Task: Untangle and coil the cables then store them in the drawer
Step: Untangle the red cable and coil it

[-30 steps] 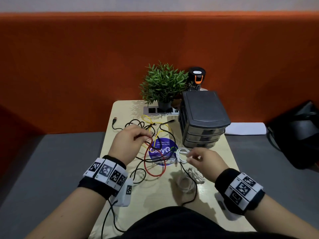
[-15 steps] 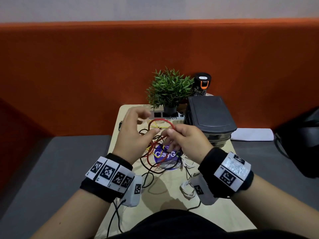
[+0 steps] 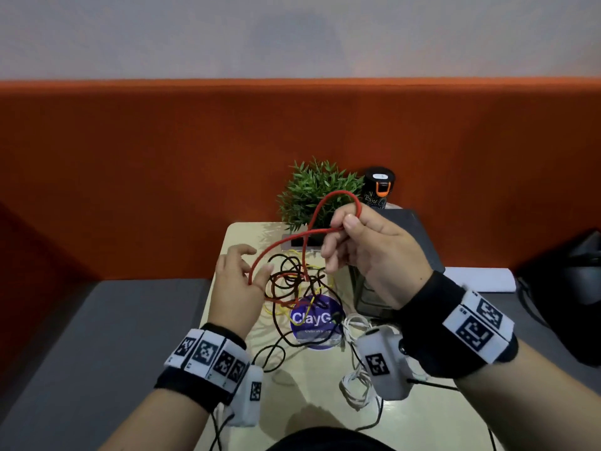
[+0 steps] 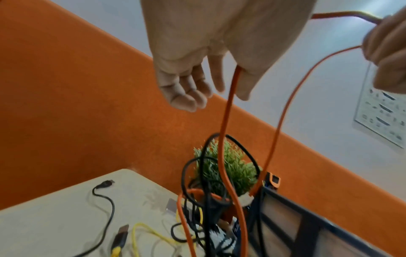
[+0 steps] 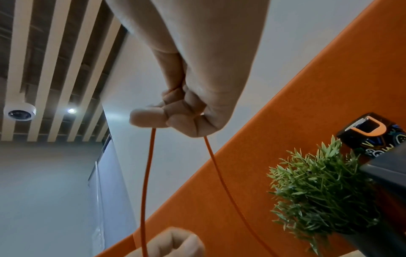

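Observation:
My right hand [image 3: 344,229] is raised above the table and pinches a loop of the red cable [image 3: 286,242] between thumb and fingers [image 5: 167,118]. From there the red cable [image 5: 146,173] slopes down to my left hand [image 3: 257,271], which holds it between thumb and forefinger [image 4: 239,81], the other fingers loosely curled. Below, the red cable [image 4: 226,139] drops into a tangle of black and yellow cables [image 3: 292,281] on the table [image 3: 240,232]. A white cable [image 3: 354,385] lies near the front. The dark grey drawer unit [image 3: 419,236] stands behind my right hand, partly hidden.
A potted plant [image 3: 312,190] and a black can [image 3: 379,187] stand at the table's back edge against the orange partition. A purple round sticker [image 3: 312,320] lies under the cables. A black bag [image 3: 569,288] and white paper [image 3: 481,279] are off to the right.
My right hand left the white cable, took the red cable and raised a loop of it high. My left hand slid down and left along the red cable.

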`<state>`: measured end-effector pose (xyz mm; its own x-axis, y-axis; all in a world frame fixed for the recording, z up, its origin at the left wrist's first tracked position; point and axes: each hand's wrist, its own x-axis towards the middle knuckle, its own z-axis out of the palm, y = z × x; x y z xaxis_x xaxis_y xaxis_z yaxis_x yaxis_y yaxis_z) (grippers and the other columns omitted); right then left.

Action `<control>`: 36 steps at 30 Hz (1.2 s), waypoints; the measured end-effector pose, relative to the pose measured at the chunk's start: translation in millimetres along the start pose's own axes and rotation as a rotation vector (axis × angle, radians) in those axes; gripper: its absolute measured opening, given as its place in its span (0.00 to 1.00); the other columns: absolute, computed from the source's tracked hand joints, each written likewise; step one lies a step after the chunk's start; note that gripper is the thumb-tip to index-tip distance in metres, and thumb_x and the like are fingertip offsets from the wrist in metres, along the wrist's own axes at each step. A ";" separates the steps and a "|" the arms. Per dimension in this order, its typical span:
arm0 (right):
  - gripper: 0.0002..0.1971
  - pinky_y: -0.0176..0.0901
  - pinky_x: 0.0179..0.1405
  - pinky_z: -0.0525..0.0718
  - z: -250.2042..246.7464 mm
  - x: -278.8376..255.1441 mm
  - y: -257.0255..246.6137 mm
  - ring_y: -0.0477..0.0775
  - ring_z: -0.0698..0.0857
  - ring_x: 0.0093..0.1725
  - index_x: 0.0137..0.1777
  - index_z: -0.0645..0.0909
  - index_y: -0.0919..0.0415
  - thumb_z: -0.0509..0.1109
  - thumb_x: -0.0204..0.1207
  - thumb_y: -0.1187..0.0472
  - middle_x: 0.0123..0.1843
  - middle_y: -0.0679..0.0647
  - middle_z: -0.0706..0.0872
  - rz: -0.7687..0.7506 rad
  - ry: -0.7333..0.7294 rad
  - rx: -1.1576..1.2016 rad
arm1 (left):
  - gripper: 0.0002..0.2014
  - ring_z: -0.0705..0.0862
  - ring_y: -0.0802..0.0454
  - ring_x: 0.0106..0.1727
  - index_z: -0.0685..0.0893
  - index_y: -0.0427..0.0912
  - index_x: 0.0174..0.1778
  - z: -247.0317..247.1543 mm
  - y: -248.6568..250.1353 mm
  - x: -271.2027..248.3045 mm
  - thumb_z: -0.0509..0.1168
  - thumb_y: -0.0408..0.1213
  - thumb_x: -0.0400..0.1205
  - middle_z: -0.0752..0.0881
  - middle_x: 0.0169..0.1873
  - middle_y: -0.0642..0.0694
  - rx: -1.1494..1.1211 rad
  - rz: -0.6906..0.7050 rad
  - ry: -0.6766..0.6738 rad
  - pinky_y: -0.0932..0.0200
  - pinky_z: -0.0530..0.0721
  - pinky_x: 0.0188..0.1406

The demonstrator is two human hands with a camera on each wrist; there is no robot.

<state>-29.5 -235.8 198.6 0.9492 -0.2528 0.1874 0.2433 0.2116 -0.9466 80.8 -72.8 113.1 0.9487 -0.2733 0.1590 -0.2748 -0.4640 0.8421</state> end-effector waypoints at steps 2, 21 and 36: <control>0.06 0.45 0.30 0.77 -1.5 3.3 -4.3 0.57 0.80 0.26 0.50 0.73 0.62 0.54 0.83 0.63 0.32 0.60 0.84 -0.009 0.044 0.027 | 0.09 0.78 0.56 0.42 0.83 0.47 0.39 -9.2 2.3 8.3 0.64 0.46 0.83 0.78 0.44 0.50 0.047 -0.021 -0.030 0.56 0.76 0.48; 0.17 0.38 0.62 0.77 10.3 8.4 -22.5 0.39 0.80 0.62 0.70 0.75 0.41 0.63 0.82 0.52 0.61 0.42 0.82 -0.237 0.129 -0.680 | 0.12 0.64 0.53 0.20 0.83 0.41 0.42 -50.2 109.3 19.1 0.57 0.40 0.84 0.68 0.19 0.51 -0.593 0.296 -0.589 0.64 0.63 0.21; 0.13 0.35 0.18 0.56 -4.7 25.4 -36.3 0.46 0.57 0.19 0.43 0.74 0.58 0.52 0.88 0.62 0.22 0.48 0.63 -0.127 0.396 -0.108 | 0.14 0.62 0.57 0.22 0.87 0.40 0.47 -62.0 92.2 21.4 0.55 0.36 0.82 0.71 0.24 0.48 -0.900 0.111 -0.780 0.65 0.61 0.21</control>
<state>-15.1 -254.3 236.5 0.7578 -0.6181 0.2090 0.3108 0.0604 -0.9486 85.5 -69.2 226.1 0.4907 -0.8565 0.1599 0.1541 0.2660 0.9516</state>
